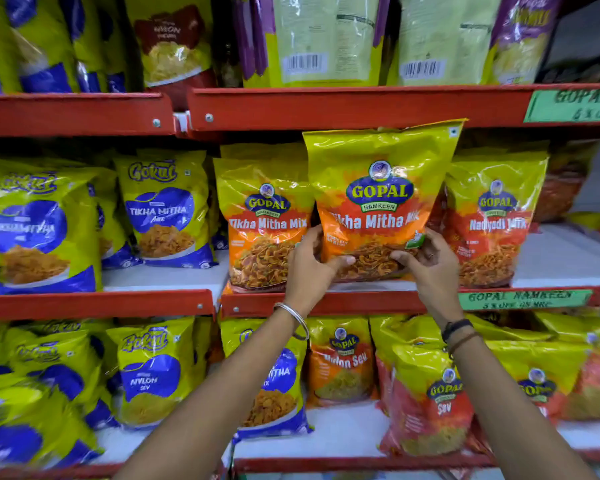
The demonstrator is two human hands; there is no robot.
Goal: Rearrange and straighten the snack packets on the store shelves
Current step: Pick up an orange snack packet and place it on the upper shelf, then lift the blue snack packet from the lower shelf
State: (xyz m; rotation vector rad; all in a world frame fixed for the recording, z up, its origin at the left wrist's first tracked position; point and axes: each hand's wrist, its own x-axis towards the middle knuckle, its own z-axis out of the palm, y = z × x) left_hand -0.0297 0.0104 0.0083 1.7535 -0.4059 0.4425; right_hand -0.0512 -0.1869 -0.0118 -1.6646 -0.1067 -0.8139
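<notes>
Head view, looking at red metal store shelves point(343, 107) stocked with glossy plastic snack packets. Both hands up at the middle shelf, on a yellow-and-orange Gopal Tikha Mitha Mix packet point(378, 199): left hand point(309, 268) curled round its lower left corner, right hand point(430, 268) round its lower right corner, each grip closed on the crinkled film. Packet upright, base just above the white shelf board, top edge overlapping the red rail above. Crowded on the left by a matching Tikha Mitha Mix packet point(264, 226), on the right by a yellow-and-red Nadiyadi Mix packet point(492, 220). Farther left, yellow-and-blue Gokul packets point(163, 209). Below, Nylon Sev packet point(340, 362). Green handwritten price label point(523, 299) on the rail, right.
</notes>
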